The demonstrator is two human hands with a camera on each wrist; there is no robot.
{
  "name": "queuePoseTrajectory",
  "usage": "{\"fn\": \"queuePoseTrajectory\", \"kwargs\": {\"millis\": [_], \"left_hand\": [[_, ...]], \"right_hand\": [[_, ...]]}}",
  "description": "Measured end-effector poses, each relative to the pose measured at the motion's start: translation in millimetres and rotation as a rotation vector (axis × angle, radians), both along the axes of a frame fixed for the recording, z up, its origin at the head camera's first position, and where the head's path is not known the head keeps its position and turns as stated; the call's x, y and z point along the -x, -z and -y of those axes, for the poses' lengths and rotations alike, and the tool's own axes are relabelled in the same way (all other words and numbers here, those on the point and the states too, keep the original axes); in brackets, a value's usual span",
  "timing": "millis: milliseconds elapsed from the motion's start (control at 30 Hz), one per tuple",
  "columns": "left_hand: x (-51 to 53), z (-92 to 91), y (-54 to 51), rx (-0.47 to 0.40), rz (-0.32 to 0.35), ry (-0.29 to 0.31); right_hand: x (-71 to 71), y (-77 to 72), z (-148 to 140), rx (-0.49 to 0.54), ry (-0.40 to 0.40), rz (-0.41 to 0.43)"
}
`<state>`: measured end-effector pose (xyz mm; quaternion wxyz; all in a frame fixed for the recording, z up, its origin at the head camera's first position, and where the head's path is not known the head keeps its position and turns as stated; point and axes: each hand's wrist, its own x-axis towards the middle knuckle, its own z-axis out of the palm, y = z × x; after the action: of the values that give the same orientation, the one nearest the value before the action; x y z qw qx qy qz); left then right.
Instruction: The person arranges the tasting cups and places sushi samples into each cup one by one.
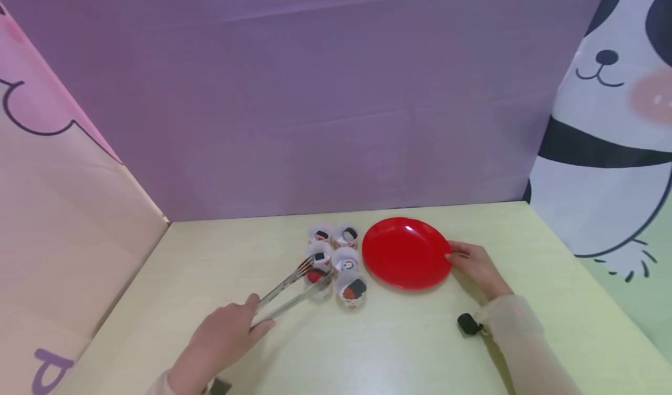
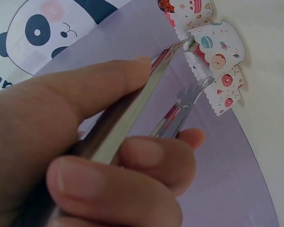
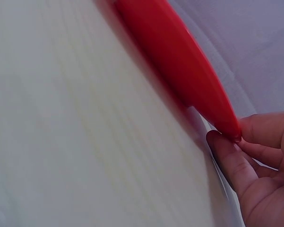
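Note:
My left hand grips metal tongs, their two ends spread apart. Those ends reach the left column of small printed paper cups, around the front-left cup holding a red piece. Whether they touch the piece is unclear. Beside it, another cup holds an orange-and-black piece; behind stand cups with small black, white or red pieces. Right of the cups is a round red plate. My right hand pinches its right rim between thumb and fingers, as the right wrist view confirms.
The pale wooden table meets a purple backdrop at its far edge. A panda-printed panel rises on the right, and a pale panel on the left. A small black device is at the right wrist.

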<state>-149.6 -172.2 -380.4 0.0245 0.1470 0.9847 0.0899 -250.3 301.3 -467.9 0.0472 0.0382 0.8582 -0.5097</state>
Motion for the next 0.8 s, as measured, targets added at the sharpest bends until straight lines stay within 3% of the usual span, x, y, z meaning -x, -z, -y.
{"fn": "queuePoseTrajectory", "kwargs": {"millis": [267, 600, 800], "left_hand": [[0.2, 1.3, -1.3, 0.000, 0.025, -0.018], [1.5, 1.2, 0.9, -0.006, 0.012, 0.003], [3.6, 1.9, -5.7, 0.014, 0.000, 0.021]], "right_hand": [[4.8, -1.2, 2.0, 0.003, -0.007, -0.019], [-0.4, 1.7, 0.5, -0.017, -0.011, -0.055], [-2.4, 3.2, -1.0, -0.005, -0.016, -0.091]]}}
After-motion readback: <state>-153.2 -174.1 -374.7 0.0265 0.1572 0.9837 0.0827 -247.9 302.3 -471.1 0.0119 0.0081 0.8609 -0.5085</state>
